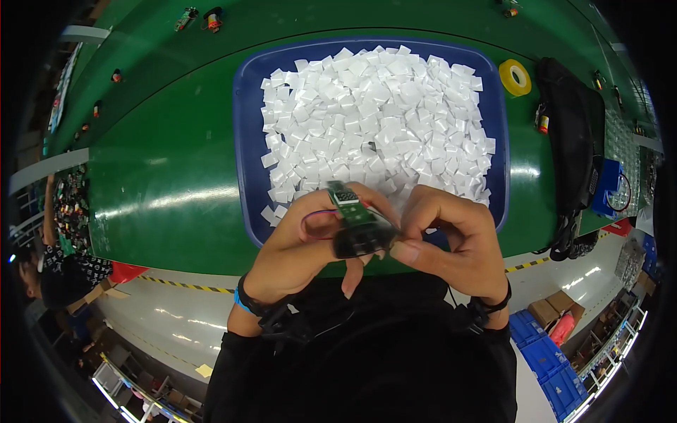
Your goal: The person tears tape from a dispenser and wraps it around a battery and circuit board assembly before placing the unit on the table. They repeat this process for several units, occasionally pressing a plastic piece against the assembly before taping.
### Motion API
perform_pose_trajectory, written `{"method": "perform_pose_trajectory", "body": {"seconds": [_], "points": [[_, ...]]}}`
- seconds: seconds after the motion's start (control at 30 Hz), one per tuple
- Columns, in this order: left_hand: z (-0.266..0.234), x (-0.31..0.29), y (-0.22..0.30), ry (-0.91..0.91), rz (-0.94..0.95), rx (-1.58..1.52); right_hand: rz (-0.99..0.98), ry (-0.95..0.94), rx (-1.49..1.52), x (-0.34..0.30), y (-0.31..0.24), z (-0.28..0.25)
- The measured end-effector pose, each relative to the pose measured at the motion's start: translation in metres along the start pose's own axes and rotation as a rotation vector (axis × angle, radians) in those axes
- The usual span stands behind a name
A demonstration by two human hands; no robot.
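Observation:
Over the near edge of a blue tray, my left hand is closed round a small green circuit board. A dark display-like block sits on the board, and thin red and blue wires loop out beside it. At the board's near end is a black, blurred part. My right hand has its thumb and forefinger pinched together at the right edge of that black part; whatever lies between the fingertips is too small to tell. A heap of glossy white square pieces fills the tray beyond my hands.
On the green table, a yellow tape roll lies right of the tray, near a black bag and a blue box. Small electronic assemblies lie at the far side. Another person is at the left.

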State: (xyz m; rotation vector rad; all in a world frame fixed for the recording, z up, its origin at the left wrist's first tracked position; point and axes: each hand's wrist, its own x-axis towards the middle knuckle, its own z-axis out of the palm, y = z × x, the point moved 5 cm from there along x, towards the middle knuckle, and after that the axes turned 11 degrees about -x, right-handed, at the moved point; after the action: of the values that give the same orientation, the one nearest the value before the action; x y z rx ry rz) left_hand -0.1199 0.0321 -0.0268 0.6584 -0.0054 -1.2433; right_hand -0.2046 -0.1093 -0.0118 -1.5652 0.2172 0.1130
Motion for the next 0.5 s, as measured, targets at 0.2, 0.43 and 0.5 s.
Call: {"method": "perform_pose_trajectory", "body": {"seconds": [0.2,0.43,0.5], "points": [[-0.006,0.000,-0.013,0.028,-0.125,-0.199,0.012,0.011,0.095,-0.002,0.005,0.001],[0.001,0.000,-0.001,-0.101,0.114,0.207,-0.027,-0.052,0.260,-0.002,0.007,-0.002],[0.005,-0.001,0.002,-0.119,0.140,0.289,-0.011,-0.069,0.271,-0.002,0.006,-0.003]]}}
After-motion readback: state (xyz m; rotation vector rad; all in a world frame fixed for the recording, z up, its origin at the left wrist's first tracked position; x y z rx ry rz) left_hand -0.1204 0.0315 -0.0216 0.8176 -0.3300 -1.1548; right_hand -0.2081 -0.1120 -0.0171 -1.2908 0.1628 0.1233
